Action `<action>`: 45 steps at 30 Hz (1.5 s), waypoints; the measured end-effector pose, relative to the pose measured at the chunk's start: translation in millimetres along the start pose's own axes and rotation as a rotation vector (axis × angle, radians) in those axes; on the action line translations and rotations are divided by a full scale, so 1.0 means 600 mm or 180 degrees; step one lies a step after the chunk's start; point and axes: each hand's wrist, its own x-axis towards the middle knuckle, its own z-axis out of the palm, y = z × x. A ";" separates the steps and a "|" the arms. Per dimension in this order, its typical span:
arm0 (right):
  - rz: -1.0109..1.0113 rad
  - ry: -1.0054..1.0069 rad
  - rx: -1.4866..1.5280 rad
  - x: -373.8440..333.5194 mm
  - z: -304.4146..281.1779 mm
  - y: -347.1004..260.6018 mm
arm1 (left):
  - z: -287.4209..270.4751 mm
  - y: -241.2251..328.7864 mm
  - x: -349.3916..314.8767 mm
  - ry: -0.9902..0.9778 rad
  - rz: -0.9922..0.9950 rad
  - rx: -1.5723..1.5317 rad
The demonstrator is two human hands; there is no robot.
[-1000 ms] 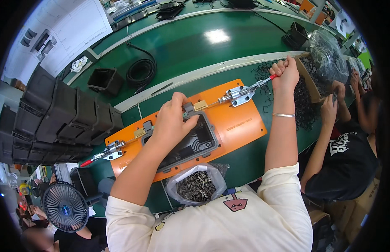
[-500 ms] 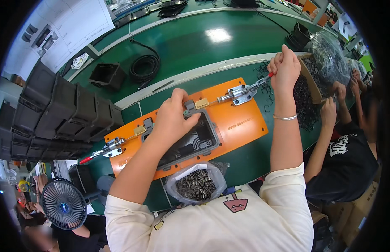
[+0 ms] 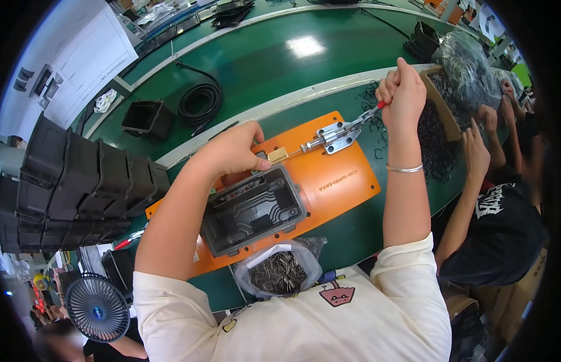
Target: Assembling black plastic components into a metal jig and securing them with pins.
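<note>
A dark grey plastic box (image 3: 256, 208), open side up, sits on an orange fixture plate (image 3: 347, 187). My left hand (image 3: 235, 151) grips the box's far rim, thumb on the near side and fingers curled beyond; part of its grip is hidden. Beside the fingertips is a brass-coloured block (image 3: 278, 155) on the rod of a metal toggle clamp (image 3: 337, 137). My right hand (image 3: 404, 96) is closed around that clamp's red handle, raised above the plate's right end. At the plate's left end, a second clamp's red handle (image 3: 122, 245) shows past my forearm.
Near me lies a bag of metal pins (image 3: 277, 273). Stacked dark boxes (image 3: 69, 175) stand at left, beside a small fan (image 3: 97, 308). A coiled black cable (image 3: 200, 104) and another box (image 3: 147, 119) lie beyond. Black clips (image 3: 437, 139) and a co-worker's hands (image 3: 476, 148) are at right.
My left hand has turned and its forearm swung left, uncovering more of the box's inside. My right hand stays on the clamp handle. The view has shifted slightly.
</note>
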 end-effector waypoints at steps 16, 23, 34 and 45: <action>-0.0340 -0.0114 -0.0280 -0.004 0.013 0.005 | 0.032 -0.030 0.003 0.0345 0.0226 -0.0492; -0.0240 -0.0159 -0.0175 -0.001 0.009 -0.001 | 0.031 -0.034 -0.015 0.0274 0.0406 -0.0671; 0.0313 0.0478 0.0282 0.018 -0.018 0.007 | 0.082 -0.048 -0.040 0.1423 0.1224 0.0540; -0.0458 0.0075 -0.0299 -0.003 0.011 0.011 | 0.081 -0.046 -0.038 0.1452 0.1289 0.0230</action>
